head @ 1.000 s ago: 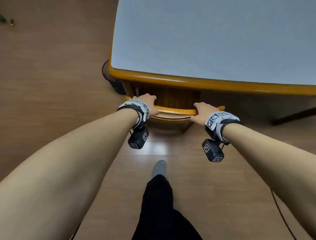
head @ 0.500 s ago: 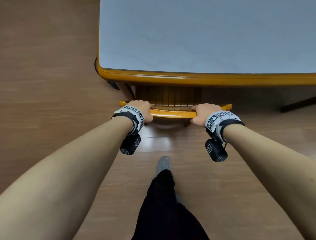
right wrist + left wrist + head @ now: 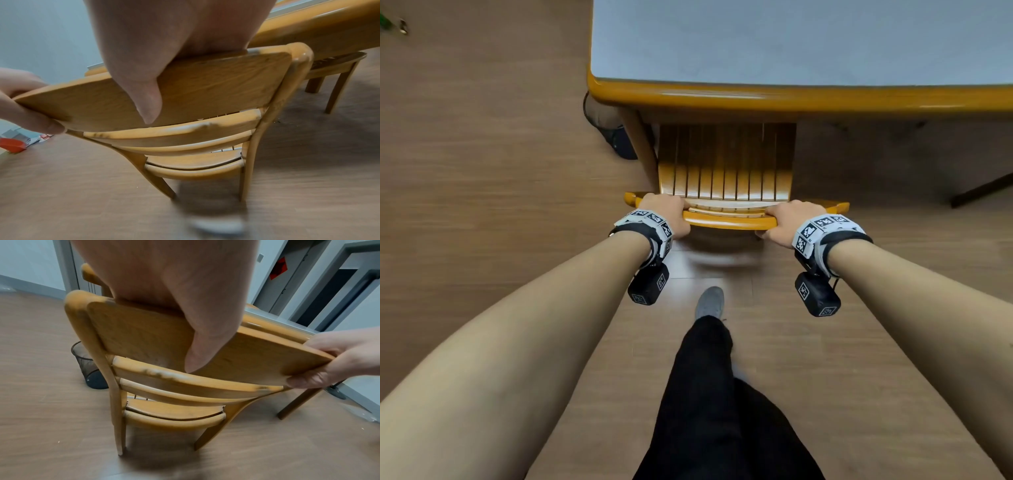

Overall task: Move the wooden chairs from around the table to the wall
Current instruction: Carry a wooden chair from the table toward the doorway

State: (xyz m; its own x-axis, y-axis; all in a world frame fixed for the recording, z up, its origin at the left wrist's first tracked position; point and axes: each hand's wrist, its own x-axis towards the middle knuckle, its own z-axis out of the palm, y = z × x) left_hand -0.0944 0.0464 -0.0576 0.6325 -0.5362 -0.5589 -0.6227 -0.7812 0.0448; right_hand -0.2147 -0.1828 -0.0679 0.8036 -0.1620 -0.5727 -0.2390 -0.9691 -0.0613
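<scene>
Nearest, below the arms, a dark trouser leg [image 3: 709, 394] and grey shoe [image 3: 709, 303] on the wood floor [image 3: 482, 205]. Just beyond, left hand [image 3: 666, 214] and right hand [image 3: 787, 219] each with grip curled tight over the top rail of the wooden chair [image 3: 726, 164], thumbs behind; more slatted seat showing than a moment ago, so chair drawn partly clear, pull-out under way, wall carry not begun. Farther off, seat front under the counter [image 3: 774, 97], wire wastebasket [image 3: 88, 365] beside its leg.
</scene>
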